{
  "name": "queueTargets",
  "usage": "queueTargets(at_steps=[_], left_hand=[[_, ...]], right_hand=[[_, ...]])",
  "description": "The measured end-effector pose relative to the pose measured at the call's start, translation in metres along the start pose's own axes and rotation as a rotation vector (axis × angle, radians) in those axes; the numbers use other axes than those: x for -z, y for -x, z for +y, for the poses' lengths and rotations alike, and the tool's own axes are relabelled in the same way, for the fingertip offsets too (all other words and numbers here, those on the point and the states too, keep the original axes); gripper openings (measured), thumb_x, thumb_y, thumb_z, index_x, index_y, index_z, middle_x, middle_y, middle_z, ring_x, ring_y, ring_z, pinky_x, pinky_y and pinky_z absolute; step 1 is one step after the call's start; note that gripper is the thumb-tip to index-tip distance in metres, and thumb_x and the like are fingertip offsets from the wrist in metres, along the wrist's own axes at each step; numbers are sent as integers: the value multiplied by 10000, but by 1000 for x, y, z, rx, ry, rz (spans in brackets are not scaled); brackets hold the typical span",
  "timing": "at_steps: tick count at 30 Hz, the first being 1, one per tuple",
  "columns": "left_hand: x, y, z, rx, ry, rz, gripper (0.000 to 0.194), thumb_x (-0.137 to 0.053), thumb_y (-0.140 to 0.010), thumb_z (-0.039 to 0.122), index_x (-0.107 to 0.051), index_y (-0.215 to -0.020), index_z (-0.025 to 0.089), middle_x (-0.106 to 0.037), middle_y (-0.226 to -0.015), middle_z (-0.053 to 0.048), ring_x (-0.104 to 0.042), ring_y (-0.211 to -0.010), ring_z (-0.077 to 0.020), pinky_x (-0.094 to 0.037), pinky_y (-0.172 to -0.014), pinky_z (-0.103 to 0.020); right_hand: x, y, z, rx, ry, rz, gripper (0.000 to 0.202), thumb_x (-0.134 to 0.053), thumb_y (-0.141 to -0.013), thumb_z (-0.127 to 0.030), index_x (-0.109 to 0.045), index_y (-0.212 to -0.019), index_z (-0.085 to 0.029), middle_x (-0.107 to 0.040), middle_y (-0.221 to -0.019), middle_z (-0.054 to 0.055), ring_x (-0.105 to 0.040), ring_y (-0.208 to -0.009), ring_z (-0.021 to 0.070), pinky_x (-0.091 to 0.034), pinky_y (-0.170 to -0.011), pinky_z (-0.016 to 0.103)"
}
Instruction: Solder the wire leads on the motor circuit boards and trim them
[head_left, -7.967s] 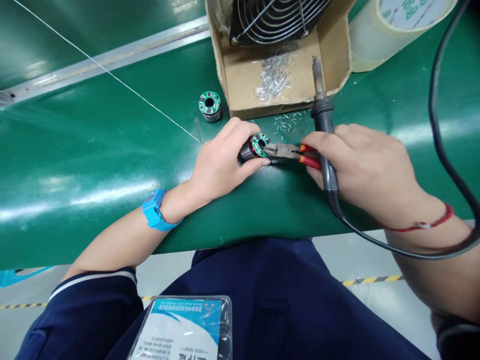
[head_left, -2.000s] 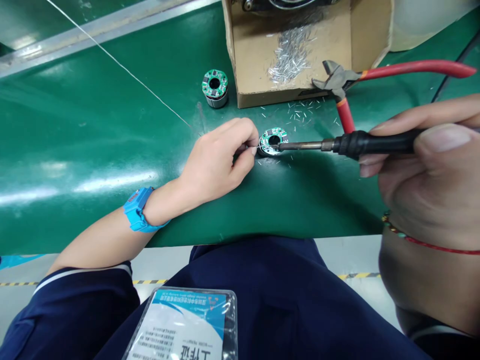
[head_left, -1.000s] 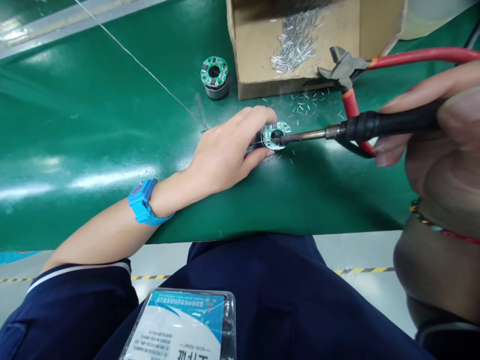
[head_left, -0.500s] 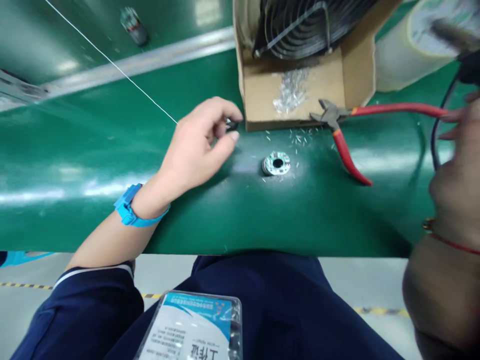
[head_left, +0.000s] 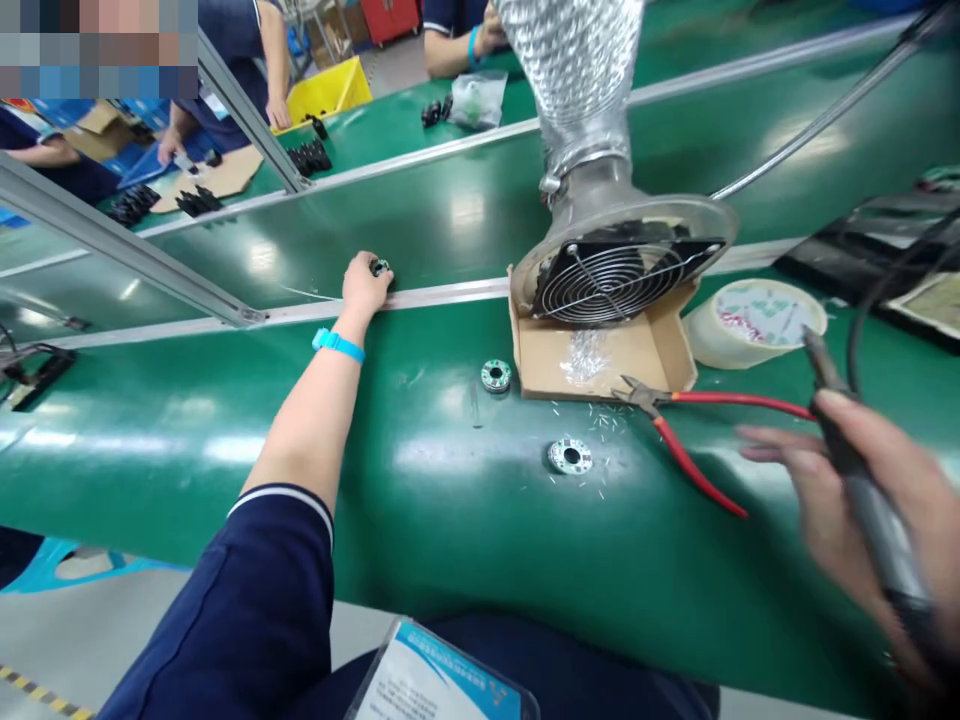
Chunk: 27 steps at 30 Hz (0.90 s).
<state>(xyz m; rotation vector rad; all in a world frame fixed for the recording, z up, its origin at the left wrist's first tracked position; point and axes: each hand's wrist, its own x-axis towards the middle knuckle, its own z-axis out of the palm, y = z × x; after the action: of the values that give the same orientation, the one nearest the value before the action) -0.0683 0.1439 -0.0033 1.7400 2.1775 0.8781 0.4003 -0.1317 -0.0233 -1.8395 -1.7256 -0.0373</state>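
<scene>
My left hand [head_left: 363,290] is stretched out to the back ledge, fingers closed around a small part with a round circuit board [head_left: 380,267]; the fingers hide most of it. In my right hand [head_left: 934,500] is a soldering iron [head_left: 870,495], its tip pointing up and left, over the front of a white tape roll [head_left: 731,340]. The hand is blurred. One ring-shaped circuit board [head_left: 496,376] lies left of the cardboard box [head_left: 540,375]. A second ring-shaped board [head_left: 570,457] sits nearer me, among bits of clipped wire.
Red-handled cutters [head_left: 686,455] lie with their jaws against the box's front edge. A black fan [head_left: 611,285] under a silver duct [head_left: 577,80] stands over the box. A metal rail [head_left: 450,292] runs along the back. Other people work beyond the frame posts.
My left hand has moved from beside the box to the back ledge and grasped the part there. The board it was near now lies uncovered. The view has tilted up.
</scene>
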Motion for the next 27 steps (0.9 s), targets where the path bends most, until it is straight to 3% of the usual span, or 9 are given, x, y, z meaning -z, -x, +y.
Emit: queueTargets(at_steps=[3,7,9,11,14,17,21,24,27], left_hand=[[4,39,6,-136,45,-139,307,-664,-821,185,-612,-1122,148,-683,-1101,-74,-632,-1015,-191,-506,-966,-345],[15,106,19,-308,61,-394,405,-709,-800,236,-636,-1193,172,-684,-1072,-41,-599,-828,-139,-511,-834,-286],[22,136,29,-355,60,-447,482,-694,-815,236,-593,-1283,179,-653,-1183,-64,-557,-777,-119,-499,-792,-280],[29,164,40,-404,81,-400,523,-663,-845,240,-531,-1346,173,-615,-1238,-85,-496,-706,-96,-482,-732,-272],[34,204,58,-545,169,-308,316,-599,-904,224,-570,-1215,169,-633,-1030,-41,-470,-658,-90,-458,-684,-257],[33,240,74,-698,201,-485,167,-575,-934,221,-594,-1096,181,-632,-928,-24,-534,-705,-109,-473,-672,-251],[26,267,86,-607,93,-623,329,-615,-911,249,-503,-1211,174,-626,-1072,-72,-607,-776,-142,-527,-668,-293],[20,270,89,-498,27,-678,445,-640,-901,272,-436,-1284,176,-606,-1187,-110,-662,-987,-214,-583,-796,-372],[13,267,93,-485,-16,-774,576,-665,-900,307,-390,-1386,162,-558,-1352,-155,-610,-1221,-294,-574,-957,-476]], right_hand=[[-7,-6,2,74,-58,-136,581,-402,-916,-704,-554,-1298,-293,-742,-1121,116,-745,-911,297,-618,-719,437],[-22,-13,0,261,83,-71,950,-405,-750,-909,-530,-1264,-120,-582,-1354,308,-634,-1178,459,-572,-918,579],[-27,-15,0,280,162,-83,949,-390,-767,-895,-522,-1268,-99,-570,-1351,323,-644,-1125,469,-567,-883,588],[-28,-15,0,277,166,-175,898,-422,-813,-828,-484,-1319,-89,-627,-1246,301,-676,-1028,428,-572,-849,558],[-25,-15,4,313,121,-280,804,-522,-851,-693,-421,-1387,-102,-669,-1132,241,-684,-980,365,-571,-850,491],[-22,-18,11,347,101,-296,734,-554,-860,-623,-403,-1390,-139,-598,-1315,256,-646,-1100,357,-548,-905,475],[-25,-27,22,380,71,-287,747,-563,-858,-630,-366,-1389,-143,-447,-1500,281,-543,-1286,357,-458,-1065,501],[-27,-34,25,405,55,-333,764,-556,-860,-652,-380,-1395,-136,-463,-1505,255,-537,-1295,334,-442,-1081,471],[-25,-35,23,406,51,-365,785,-519,-869,-688,-415,-1403,-122,-526,-1455,230,-558,-1251,338,-448,-1038,469]])
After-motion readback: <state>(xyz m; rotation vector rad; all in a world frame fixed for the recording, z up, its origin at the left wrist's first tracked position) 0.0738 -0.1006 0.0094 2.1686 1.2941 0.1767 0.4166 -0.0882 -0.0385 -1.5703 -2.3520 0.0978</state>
